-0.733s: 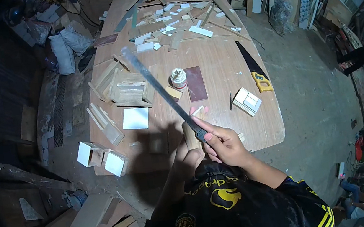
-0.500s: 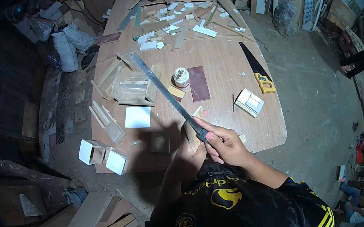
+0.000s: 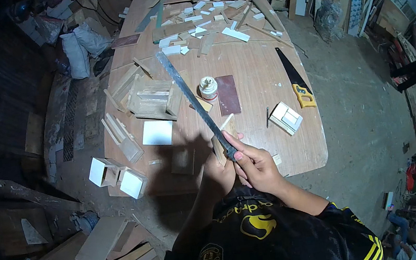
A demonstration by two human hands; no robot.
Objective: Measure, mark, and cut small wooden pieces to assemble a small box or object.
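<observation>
My right hand (image 3: 258,166) is closed around the dark lower end of a long narrow metal blade (image 3: 190,96), which points up and left over the table. One edge of the blade looks toothed. Close beside it, my left hand (image 3: 218,173) grips a small light wooden piece (image 3: 219,148), partly hidden behind the blade and my fingers. Both hands are together at the table's near edge. Beyond them stand an open white glue bottle (image 3: 208,88), a reddish-brown flat sheet (image 3: 228,95) and a small block (image 3: 203,104) partly covered by the blade.
On the table (image 3: 258,76), a wooden box assembly (image 3: 154,99) and a white square (image 3: 157,133) lie left. A yellow-handled handsaw (image 3: 302,94) and a white-topped block (image 3: 286,118) lie right. Wood offcuts (image 3: 198,18) cover the far end. White-ended wooden pieces (image 3: 118,177) sit at the near-left corner.
The wooden piece has turned in my hands, showing a narrower side and a raised light edge. The blade has shifted slightly right and its tilt is a little steeper.
</observation>
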